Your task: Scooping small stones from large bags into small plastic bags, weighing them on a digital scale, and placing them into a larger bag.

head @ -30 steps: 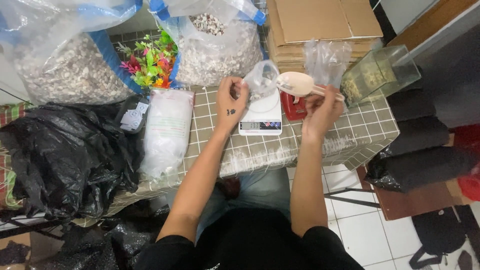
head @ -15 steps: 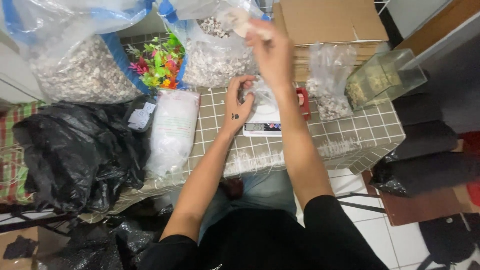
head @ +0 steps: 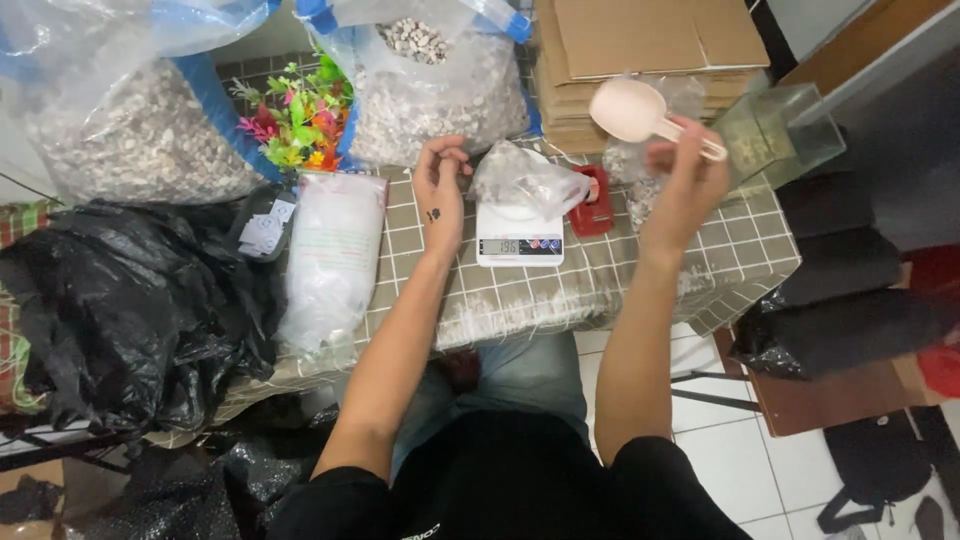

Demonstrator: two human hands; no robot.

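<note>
We are at the weighing step. A small clear bag [head: 528, 178] sits on the white scale [head: 520, 236], which rests on the tiled counter [head: 640, 280] near its middle. The bag is crumpled, translucent and partly filled with pale, pebble-like pieces; its mouth faces the left hand.

Our left hand [head: 440, 195] rests just left of the scale, fingers [head: 447, 157] curled at the bag's edge; we cannot tell whether they pinch the film or only touch it. Our right hand [head: 685, 185] is raised above the counter to the right of the scale, fingers clamped on the handle of a pale plastic scoop [head: 630, 108]. The bowl of the scoop is tilted toward us and appears empty.

We judge that the portion is being adjusted by scoop. The next move calls for a steady bag mouth and a scoop path that clears the red tape dispenser [head: 594, 205] just right of the scale.

Behind the scale stands a large clear sack [head: 440, 90] of the same pale pieces. A second sack [head: 130, 140] stands at far left, with plastic flowers [head: 295, 120] between them.
</note>
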